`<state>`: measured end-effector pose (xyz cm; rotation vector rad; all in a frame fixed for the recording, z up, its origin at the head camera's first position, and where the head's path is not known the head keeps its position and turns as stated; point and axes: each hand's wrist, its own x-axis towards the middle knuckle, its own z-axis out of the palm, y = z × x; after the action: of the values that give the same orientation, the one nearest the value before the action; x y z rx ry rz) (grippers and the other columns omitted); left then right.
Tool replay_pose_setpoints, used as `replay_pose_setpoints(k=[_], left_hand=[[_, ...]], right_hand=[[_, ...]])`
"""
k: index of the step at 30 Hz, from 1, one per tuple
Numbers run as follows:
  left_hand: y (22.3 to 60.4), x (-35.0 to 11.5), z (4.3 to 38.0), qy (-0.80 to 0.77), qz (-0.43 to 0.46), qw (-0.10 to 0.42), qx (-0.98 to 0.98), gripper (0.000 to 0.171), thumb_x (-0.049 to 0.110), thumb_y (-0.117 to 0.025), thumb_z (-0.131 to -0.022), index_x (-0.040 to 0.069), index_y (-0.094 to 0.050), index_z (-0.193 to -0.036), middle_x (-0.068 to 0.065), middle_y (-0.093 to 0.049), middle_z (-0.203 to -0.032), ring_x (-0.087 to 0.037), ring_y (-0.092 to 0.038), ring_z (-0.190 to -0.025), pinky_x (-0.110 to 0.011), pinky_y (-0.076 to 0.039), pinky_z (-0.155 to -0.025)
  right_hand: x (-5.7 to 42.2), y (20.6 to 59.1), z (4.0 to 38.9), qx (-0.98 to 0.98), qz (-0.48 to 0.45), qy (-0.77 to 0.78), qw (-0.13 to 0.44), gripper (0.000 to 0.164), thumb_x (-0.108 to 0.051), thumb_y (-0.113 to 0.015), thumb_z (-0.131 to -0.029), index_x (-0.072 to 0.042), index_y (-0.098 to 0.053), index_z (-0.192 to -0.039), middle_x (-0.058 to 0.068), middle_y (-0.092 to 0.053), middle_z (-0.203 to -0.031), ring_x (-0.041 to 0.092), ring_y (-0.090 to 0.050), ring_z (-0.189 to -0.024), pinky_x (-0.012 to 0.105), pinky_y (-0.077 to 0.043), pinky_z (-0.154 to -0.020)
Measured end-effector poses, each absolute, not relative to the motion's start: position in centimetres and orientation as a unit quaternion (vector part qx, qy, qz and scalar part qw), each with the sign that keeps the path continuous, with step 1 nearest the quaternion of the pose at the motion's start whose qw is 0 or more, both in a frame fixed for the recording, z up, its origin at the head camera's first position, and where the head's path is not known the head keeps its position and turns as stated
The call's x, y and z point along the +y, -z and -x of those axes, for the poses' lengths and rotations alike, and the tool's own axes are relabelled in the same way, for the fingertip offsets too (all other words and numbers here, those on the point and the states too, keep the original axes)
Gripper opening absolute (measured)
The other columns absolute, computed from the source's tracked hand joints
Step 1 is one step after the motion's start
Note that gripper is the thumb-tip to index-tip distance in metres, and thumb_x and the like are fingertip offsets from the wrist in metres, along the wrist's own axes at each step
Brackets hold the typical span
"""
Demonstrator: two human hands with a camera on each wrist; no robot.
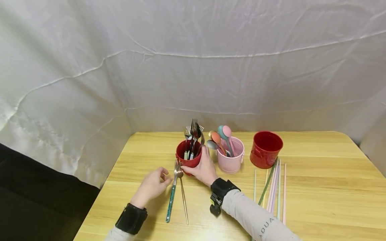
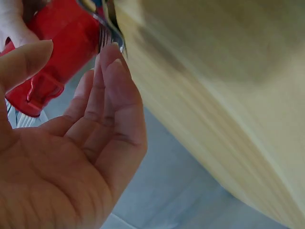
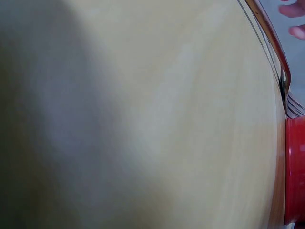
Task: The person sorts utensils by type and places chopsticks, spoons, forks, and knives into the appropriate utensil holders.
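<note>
My right hand (image 1: pixel 204 170) grips the side of a small red bucket (image 1: pixel 193 163), thumb across its front. Several forks and other cutlery (image 1: pixel 194 132) stand in that bucket, fork tines up. Two forks lie on the table before it, tines toward the bucket: one with a teal handle (image 1: pixel 171 202), one slim and gold-toned (image 1: pixel 184 204). My left hand (image 1: pixel 153 185) is just left of these forks, palm inward and holding nothing. In the left wrist view its fingers (image 2: pixel 125 105) are loosely bent, the thumb apart, fingertips close to the fork tines (image 2: pixel 106 38).
A pink bucket (image 1: pixel 230 164) with several colourful spoons (image 1: pixel 227 131) stands right of the gripped bucket. Farther right is another red bucket (image 1: pixel 263 157), nothing showing inside. Several pastel chopsticks (image 1: pixel 279 187) lie in front of it. A pale curtain (image 1: pixel 235 83) hangs behind the wooden table (image 1: pixel 325 187).
</note>
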<state>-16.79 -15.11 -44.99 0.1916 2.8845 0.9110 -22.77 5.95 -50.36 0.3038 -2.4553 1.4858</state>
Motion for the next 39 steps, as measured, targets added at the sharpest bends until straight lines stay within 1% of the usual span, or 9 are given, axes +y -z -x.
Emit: replay_pose_setpoints(k=[3, 6, 13, 21, 25, 31, 39], left_hand=[[45.3, -15.0, 16.4, -0.307, -0.061, 0.074, 0.947, 0.029, 0.022, -0.072, -0.091, 0.004, -0.063, -0.111, -0.004, -0.068, -0.090, -0.016, -0.063, -0.080, -0.032, -0.052, -0.070], [45.6, -14.8, 16.2, -0.308, -0.062, 0.081, 0.946, 0.029, 0.023, -0.073, -0.091, 0.004, -0.062, -0.109, -0.004, -0.067, -0.089, -0.015, -0.060, -0.078, -0.031, -0.051, -0.067], [46.4, -14.3, 16.0, -0.306, -0.069, 0.085, 0.946, 0.031, 0.022, -0.075, -0.088, 0.002, -0.062, -0.108, -0.004, -0.065, -0.083, -0.015, -0.056, -0.070, -0.028, -0.045, -0.060], [46.4, -13.3, 16.1, -0.283, -0.064, 0.091, 0.953, 0.037, 0.023, -0.077, -0.086, 0.001, -0.062, -0.111, -0.003, -0.061, -0.083, -0.014, -0.052, -0.068, -0.026, -0.041, -0.058], [46.5, -13.0, 16.2, -0.267, -0.060, 0.096, 0.957, 0.035, 0.021, -0.077, -0.087, 0.001, -0.061, -0.111, -0.003, -0.058, -0.081, -0.014, -0.050, -0.066, -0.026, -0.038, -0.055], [46.9, -12.8, 16.5, -0.252, -0.044, 0.096, 0.962, 0.032, 0.018, -0.076, -0.088, 0.003, -0.061, -0.111, -0.003, -0.057, -0.081, -0.015, -0.051, -0.066, -0.027, -0.038, -0.055], [47.0, -13.3, 16.6, -0.260, -0.036, 0.090, 0.961, 0.033, 0.017, -0.076, -0.087, 0.002, -0.061, -0.112, -0.003, -0.059, -0.081, -0.014, -0.051, -0.065, -0.026, -0.039, -0.055]], right_hand=[[6.0, 50.3, 22.7, -0.842, -0.105, -0.513, 0.127, 0.103, -0.034, -0.094, -0.069, -0.011, -0.032, -0.148, 0.012, -0.046, -0.145, 0.030, -0.050, -0.133, 0.047, -0.046, -0.112], [6.0, 50.3, 22.7, -0.842, -0.105, -0.513, 0.127, 0.103, -0.034, -0.094, -0.069, -0.011, -0.032, -0.148, 0.012, -0.046, -0.145, 0.030, -0.050, -0.134, 0.048, -0.046, -0.113], [6.0, 50.2, 22.6, -0.845, -0.104, -0.508, 0.132, 0.103, -0.034, -0.094, -0.068, -0.010, -0.032, -0.148, 0.013, -0.047, -0.144, 0.031, -0.051, -0.133, 0.048, -0.047, -0.111], [6.0, 50.3, 22.6, -0.845, -0.103, -0.508, 0.132, 0.103, -0.035, -0.093, -0.068, -0.011, -0.032, -0.148, 0.012, -0.046, -0.145, 0.031, -0.051, -0.133, 0.048, -0.047, -0.111], [6.0, 50.4, 22.7, -0.844, -0.104, -0.508, 0.132, 0.104, -0.035, -0.093, -0.068, -0.011, -0.032, -0.148, 0.013, -0.046, -0.145, 0.031, -0.051, -0.133, 0.048, -0.047, -0.112], [6.0, 50.4, 22.7, -0.844, -0.107, -0.508, 0.133, 0.105, -0.035, -0.093, -0.069, -0.011, -0.031, -0.149, 0.013, -0.046, -0.146, 0.031, -0.050, -0.133, 0.048, -0.046, -0.112], [6.0, 50.5, 22.7, -0.845, -0.107, -0.506, 0.137, 0.104, -0.035, -0.094, -0.068, -0.010, -0.032, -0.148, 0.013, -0.046, -0.144, 0.030, -0.051, -0.133, 0.048, -0.047, -0.112]])
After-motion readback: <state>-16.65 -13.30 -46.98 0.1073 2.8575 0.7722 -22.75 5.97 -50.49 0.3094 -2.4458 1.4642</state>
